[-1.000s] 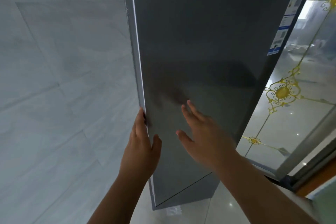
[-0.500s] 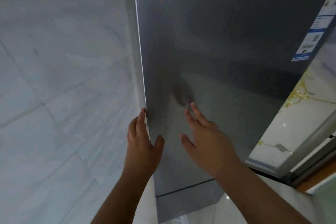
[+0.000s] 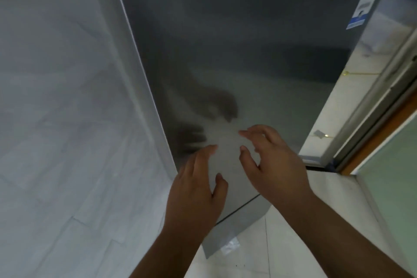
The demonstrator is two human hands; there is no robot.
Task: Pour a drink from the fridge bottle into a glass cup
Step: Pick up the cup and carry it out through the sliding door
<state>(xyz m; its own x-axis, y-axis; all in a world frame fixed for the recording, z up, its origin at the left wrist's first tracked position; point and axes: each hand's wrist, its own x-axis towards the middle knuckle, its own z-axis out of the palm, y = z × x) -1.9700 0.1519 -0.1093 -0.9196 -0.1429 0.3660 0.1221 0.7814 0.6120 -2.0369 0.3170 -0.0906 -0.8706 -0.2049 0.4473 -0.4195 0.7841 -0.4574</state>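
Note:
A tall grey fridge door [image 3: 237,40] fills the middle of the head view and looks closed. My left hand [image 3: 196,189] hovers in front of its lower part, fingers loosely extended and holding nothing. My right hand [image 3: 273,165] is beside it to the right, fingers spread and slightly curled, also holding nothing. Both hands cast dim reflections on the door. Whether either hand touches the door I cannot tell. No bottle or glass cup is in sight.
A pale marble-tiled wall [image 3: 63,119] stands close on the left of the fridge. A blue and white label [image 3: 365,0] sits at the door's upper right. To the right are a glossy floor [image 3: 334,119], a metal door frame [image 3: 370,108] and a green panel [image 3: 392,176].
My left hand has let go of the door's left edge and moved right onto the door's front. My right hand's fingers have curled slightly. The camera has moved closer and tilted.

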